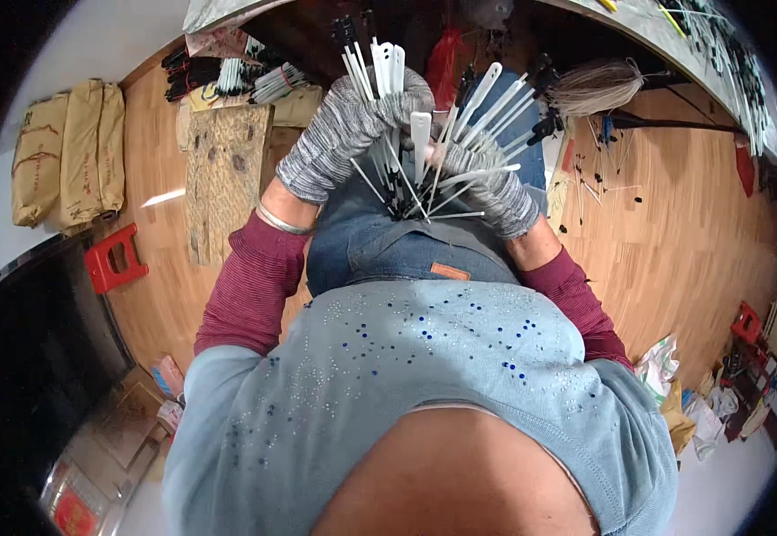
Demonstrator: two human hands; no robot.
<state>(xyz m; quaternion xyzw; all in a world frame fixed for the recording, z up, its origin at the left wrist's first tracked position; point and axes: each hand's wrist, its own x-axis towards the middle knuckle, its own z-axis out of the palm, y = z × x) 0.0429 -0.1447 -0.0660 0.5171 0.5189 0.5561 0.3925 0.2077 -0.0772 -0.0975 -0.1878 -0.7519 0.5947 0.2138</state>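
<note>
My left hand (352,129), in a grey knitted glove, is closed around a bundle of slim white plastic sticks (395,67), some with flat holed ends and some with black tips. To its right, my right hand (493,188), gloved the same way, grips another fan of white sticks (487,107) with black ends pointing up and right. Its fingertips show bare near a single flat-ended stick (420,134) standing between the hands. Below both hands, more loose sticks (411,198) lie at several angles on my lap, over the jeans and a dark cloth. The gloves hide the grips partly.
A rough wooden plank (227,179) lies at left, with bundled sticks (272,82) beyond. Brown sacks (93,152) and a red stool (116,259) stand farther left. Loose sticks (598,183) litter the floor at right, below a pale fibre bundle (598,87). A table edge (621,27) crosses the top.
</note>
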